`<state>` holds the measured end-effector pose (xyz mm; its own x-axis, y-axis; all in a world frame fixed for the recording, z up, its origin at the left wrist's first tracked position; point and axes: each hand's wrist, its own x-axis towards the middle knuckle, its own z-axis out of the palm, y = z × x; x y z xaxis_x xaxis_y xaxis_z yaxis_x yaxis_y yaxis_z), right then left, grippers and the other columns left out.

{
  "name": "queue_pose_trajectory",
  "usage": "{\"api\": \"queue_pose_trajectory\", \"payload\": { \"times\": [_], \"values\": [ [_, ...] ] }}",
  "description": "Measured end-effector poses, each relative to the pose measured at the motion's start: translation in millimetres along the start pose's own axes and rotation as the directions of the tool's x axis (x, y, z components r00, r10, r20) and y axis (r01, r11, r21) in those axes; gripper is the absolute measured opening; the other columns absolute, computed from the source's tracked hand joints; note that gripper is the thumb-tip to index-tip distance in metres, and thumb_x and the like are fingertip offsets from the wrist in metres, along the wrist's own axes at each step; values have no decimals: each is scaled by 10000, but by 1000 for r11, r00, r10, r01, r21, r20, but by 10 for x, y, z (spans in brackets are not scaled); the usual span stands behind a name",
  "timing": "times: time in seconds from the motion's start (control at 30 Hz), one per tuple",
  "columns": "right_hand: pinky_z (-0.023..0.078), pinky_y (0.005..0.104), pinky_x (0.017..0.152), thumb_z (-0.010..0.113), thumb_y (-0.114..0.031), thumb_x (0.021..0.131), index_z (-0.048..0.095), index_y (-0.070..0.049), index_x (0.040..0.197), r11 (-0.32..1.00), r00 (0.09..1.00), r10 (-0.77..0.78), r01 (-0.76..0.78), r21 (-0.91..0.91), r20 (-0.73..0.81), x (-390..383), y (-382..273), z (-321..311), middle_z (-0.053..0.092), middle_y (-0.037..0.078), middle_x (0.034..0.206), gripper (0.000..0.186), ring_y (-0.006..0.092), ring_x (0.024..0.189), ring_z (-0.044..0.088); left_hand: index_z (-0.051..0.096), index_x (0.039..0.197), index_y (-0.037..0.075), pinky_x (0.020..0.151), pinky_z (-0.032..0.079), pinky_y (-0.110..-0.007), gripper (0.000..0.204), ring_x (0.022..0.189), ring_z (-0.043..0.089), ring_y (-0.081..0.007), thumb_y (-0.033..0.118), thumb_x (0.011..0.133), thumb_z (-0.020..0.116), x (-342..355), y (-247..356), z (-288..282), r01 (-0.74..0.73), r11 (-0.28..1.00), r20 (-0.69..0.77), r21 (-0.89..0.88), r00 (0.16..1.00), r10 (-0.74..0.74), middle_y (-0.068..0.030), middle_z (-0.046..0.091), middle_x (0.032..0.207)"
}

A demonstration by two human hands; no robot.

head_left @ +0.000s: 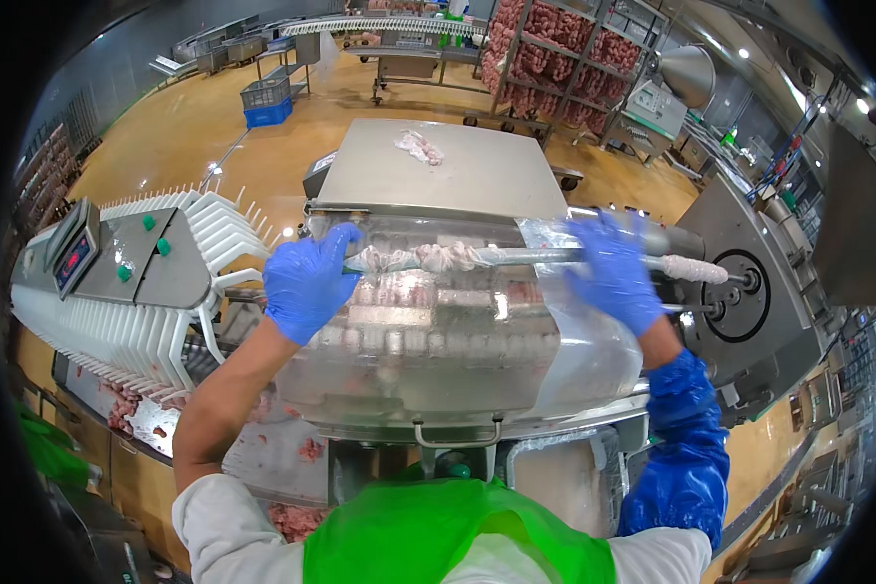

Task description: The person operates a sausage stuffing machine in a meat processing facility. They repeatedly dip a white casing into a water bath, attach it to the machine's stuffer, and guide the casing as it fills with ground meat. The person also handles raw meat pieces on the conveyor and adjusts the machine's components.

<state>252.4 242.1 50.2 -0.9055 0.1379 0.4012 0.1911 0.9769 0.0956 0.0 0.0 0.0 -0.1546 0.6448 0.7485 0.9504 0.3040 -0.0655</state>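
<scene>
A long thin metal stuffing tube [535, 256] runs sideways across the machine in front of me. Pale wet sausage casing [450, 257] lies bunched and wrinkled along its left part. My left hand [307, 277], in a blue glove, closes its fingers at the casing's left end. Over the tube's right part is my right hand [613, 268], also gloved in blue. Its fingers are smeared by motion, so I cannot tell whether they grip. Farther right, a tightly gathered casing sleeve [695, 270] sits on the tube near the machine's round plate [738, 295].
Under my hands is a clear curved cover [428, 360] with a handle [457, 445]. A white-armed hanging conveyor [165, 331] stands left. Behind, a metal lid [457, 180] carries a scrap of casing [419, 147]. A rack of sausages [555, 63] stands farther back.
</scene>
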Motion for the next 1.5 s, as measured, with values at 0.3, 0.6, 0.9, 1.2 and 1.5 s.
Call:
{"api": "queue_pose_trajectory", "payload": {
  "times": [0.3, 0.6, 0.9, 1.2, 1.5],
  "values": [
    [224, 665, 1078, 628, -267, 770, 553, -151, 741, 904, 938, -347, 330, -270, -18, 816, -1141, 342, 505, 17, 675, 142, 226, 806, 580, 382, 1455, 281, 467, 452, -398, 912, 459, 550, -267, 378, 651, 803, -13, 93, -1, 131, 989, 62, 69, 989, -136, -78, 536, 531],
    [299, 612, 1018, 602, -213, 809, 680, -110, 851, 772, 937, 334, -334, -540, -102, -1352, 1404, -223, 651, 109, 853, 137, 280, 848, 636, 398, 1445, 277, 478, 426, -407, 891, 484, 546, -266, 236, 651, 800, 16, 80, 121, 169, 986, 17, -7, 985, -169, -55, 532, 545],
    [492, 443, 706, 655, -185, 785, 635, -124, 872, 980, 904, 54, -130, -152, -425, -296, -177, -230, 613, 94, 725, 108, 310, 680, 632, 613, 1253, 157, 589, 437, -375, 510, 610, 581, -222, 217, 773, 776, 602, 71, -383, -40, 999, -143, -16, 989, 38, -50, 581, 645],
    [481, 313, 731, 598, -294, 913, 647, -44, 1115, 126, -281, 915, -484, 866, -290, -3763, 1186, 655, 665, 92, 928, 326, 177, 845, 615, 681, 978, 112, 811, 449, -422, 163, 878, 614, -299, 135, 818, 654, 1039, 1238, -107, -410, 868, 11, -281, 903, 430, -93, 668, 885],
    [448, 339, 595, 514, -464, 889, 608, -168, 991, 41, -634, 625, 610, 791, 455, -6423, 668, 1957, 568, 53, 799, 327, 182, 660, 526, 648, 839, 88, 581, 483, -429, 127, 702, 616, -308, 63, 730, 588, 1792, 3358, 1132, -622, 741, -51, -255, 774, 632, -108, 611, 696]
  ]
}}
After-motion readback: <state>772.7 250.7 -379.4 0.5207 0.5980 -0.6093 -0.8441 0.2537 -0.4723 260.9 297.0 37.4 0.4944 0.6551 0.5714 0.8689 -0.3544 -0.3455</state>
